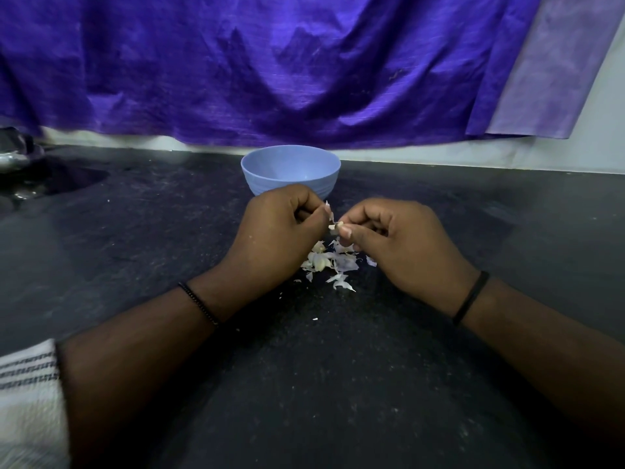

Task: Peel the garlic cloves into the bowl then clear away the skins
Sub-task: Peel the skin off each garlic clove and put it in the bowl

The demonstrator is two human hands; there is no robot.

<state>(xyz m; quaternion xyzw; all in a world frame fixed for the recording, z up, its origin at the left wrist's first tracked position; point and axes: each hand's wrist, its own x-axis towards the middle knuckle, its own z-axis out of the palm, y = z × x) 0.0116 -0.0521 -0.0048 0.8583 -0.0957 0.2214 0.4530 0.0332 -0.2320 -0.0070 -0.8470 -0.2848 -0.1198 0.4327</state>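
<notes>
Left hand: I see my left hand [274, 231] raised a little over the middle of the counter [135, 248], fingers curled in, thumb and forefinger pinching a strip of papery skin [328, 211] that stands up from the fingertips.
Right hand: my right hand [402, 242] faces it, fingers curled, fingertips pinched on a small garlic clove [335, 227]; the two hands nearly meet at that clove.
Garlic clove: held in the air between both hands, just in front of the bowl and above the skins; I cannot tell how much of its skin is off.
Bowl: a pale blue bowl [291, 170] stands upright near the back edge of the counter, just behind my hands; I see nothing in the part of its inside that shows.
Skins: a loose heap of white skins [329, 262] lies on the counter under and between my hands, with a few flakes scattered toward the front edge.
Wrists: a dark band [199, 302] on the left, a black band [471, 297] on the right.
Backdrop: purple cloth [270, 69] hangs behind the back edge.
Far left: a shiny metal object [13, 150], blurred.
</notes>
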